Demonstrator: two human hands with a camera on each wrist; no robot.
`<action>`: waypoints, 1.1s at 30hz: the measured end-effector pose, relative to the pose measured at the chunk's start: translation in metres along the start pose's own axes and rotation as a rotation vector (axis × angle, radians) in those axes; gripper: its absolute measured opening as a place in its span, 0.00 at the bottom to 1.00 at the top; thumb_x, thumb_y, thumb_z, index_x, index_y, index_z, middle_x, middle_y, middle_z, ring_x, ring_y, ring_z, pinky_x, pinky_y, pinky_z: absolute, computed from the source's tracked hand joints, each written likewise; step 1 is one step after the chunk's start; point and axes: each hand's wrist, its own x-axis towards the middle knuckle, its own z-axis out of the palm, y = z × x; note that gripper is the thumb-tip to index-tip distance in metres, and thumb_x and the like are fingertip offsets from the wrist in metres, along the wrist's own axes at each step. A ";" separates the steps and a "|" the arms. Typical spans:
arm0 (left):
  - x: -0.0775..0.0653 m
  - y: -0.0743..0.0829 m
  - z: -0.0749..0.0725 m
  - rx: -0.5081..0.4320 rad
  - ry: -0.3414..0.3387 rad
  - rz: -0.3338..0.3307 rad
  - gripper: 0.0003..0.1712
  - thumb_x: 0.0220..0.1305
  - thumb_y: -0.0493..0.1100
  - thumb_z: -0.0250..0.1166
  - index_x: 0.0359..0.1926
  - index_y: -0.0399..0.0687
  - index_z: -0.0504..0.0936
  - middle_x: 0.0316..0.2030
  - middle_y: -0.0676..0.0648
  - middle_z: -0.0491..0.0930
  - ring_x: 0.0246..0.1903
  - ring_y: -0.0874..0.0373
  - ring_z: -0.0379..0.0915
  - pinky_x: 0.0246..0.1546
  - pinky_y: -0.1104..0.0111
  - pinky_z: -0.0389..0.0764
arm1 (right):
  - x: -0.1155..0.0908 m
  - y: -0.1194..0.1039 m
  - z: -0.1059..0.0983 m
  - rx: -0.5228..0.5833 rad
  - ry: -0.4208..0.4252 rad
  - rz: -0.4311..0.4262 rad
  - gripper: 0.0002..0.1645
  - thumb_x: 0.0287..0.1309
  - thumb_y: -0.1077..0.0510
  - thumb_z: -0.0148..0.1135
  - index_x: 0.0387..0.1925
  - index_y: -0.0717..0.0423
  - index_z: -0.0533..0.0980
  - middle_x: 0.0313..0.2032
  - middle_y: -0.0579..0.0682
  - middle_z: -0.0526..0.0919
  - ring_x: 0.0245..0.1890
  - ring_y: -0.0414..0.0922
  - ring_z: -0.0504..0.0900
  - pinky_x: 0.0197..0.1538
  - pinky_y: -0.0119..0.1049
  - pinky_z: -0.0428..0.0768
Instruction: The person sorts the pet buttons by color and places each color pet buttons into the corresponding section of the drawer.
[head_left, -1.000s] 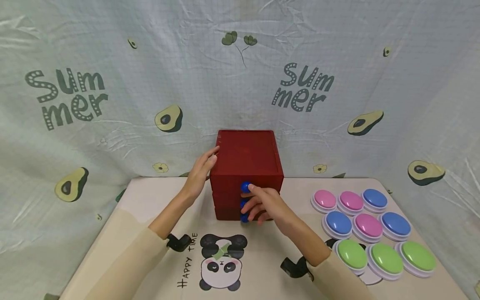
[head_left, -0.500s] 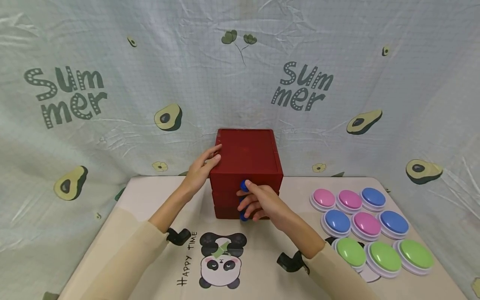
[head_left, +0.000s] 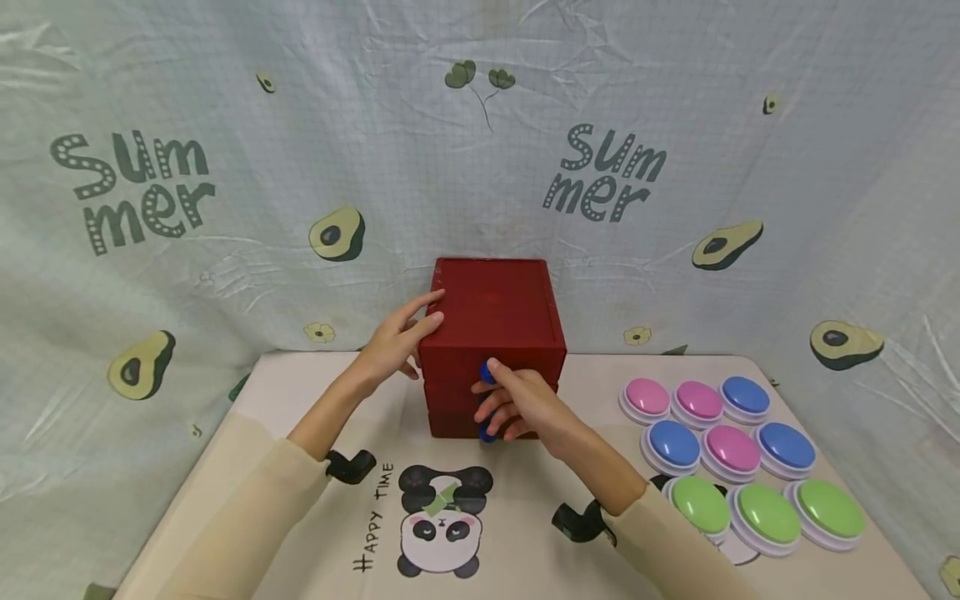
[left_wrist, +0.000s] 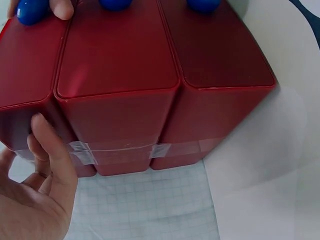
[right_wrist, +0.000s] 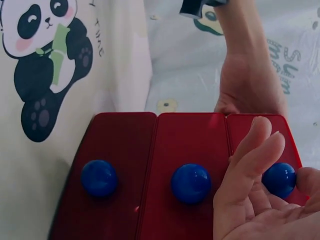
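A dark red box with three stacked drawers stands against the curtain, each drawer front bearing a round blue knob. My right hand pinches the top knob between thumb and index finger, its other fingers loosely bent before the front. In the right wrist view the middle knob and bottom knob are untouched. My left hand rests at the box's upper left edge, fingers extended over the top and side. Clear tape runs across the box's side. The drawers look closed.
Several round push buttons in pink, blue and green sit at the right of the table, among them a pink button. A panda print marks the tabletop before the box. A patterned curtain hangs close behind.
My left hand has come further onto the box's top left edge, its fingers spreading. The right hand keeps its pinch on the top knob, having shifted slightly left. The box has not visibly moved.
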 end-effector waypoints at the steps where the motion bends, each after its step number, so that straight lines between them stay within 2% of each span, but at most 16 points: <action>1: 0.000 -0.001 0.000 0.008 -0.001 -0.002 0.33 0.78 0.61 0.54 0.79 0.72 0.60 0.44 0.36 0.78 0.24 0.51 0.78 0.27 0.52 0.88 | 0.000 0.000 0.001 -0.004 0.004 -0.002 0.38 0.78 0.34 0.44 0.56 0.64 0.80 0.28 0.46 0.88 0.23 0.39 0.84 0.27 0.30 0.82; 10: -0.002 -0.004 0.003 -0.008 0.002 -0.010 0.32 0.78 0.64 0.51 0.78 0.76 0.59 0.53 0.34 0.80 0.25 0.49 0.83 0.30 0.44 0.88 | -0.001 0.001 0.003 -0.022 0.042 0.013 0.37 0.77 0.36 0.46 0.52 0.65 0.82 0.26 0.45 0.87 0.23 0.39 0.83 0.27 0.29 0.80; 14: -0.001 -0.006 0.004 -0.014 0.009 -0.008 0.31 0.78 0.64 0.52 0.78 0.78 0.60 0.54 0.34 0.80 0.27 0.50 0.83 0.28 0.47 0.88 | -0.005 0.000 0.004 -0.027 0.041 0.017 0.37 0.77 0.36 0.47 0.52 0.66 0.82 0.25 0.45 0.87 0.22 0.39 0.82 0.27 0.29 0.79; 21: -0.001 -0.008 0.003 -0.006 0.016 -0.010 0.31 0.77 0.65 0.52 0.77 0.80 0.60 0.59 0.36 0.79 0.40 0.49 0.85 0.29 0.48 0.89 | -0.014 0.001 0.007 -0.060 0.037 0.013 0.37 0.77 0.37 0.47 0.51 0.68 0.82 0.25 0.46 0.87 0.21 0.39 0.82 0.26 0.30 0.79; 33: 0.001 -0.011 0.002 -0.003 0.013 0.000 0.31 0.77 0.65 0.52 0.77 0.79 0.61 0.59 0.36 0.81 0.38 0.49 0.84 0.27 0.51 0.89 | -0.033 0.004 0.013 -0.101 0.034 0.002 0.34 0.77 0.37 0.47 0.45 0.62 0.85 0.26 0.50 0.89 0.22 0.41 0.83 0.27 0.32 0.78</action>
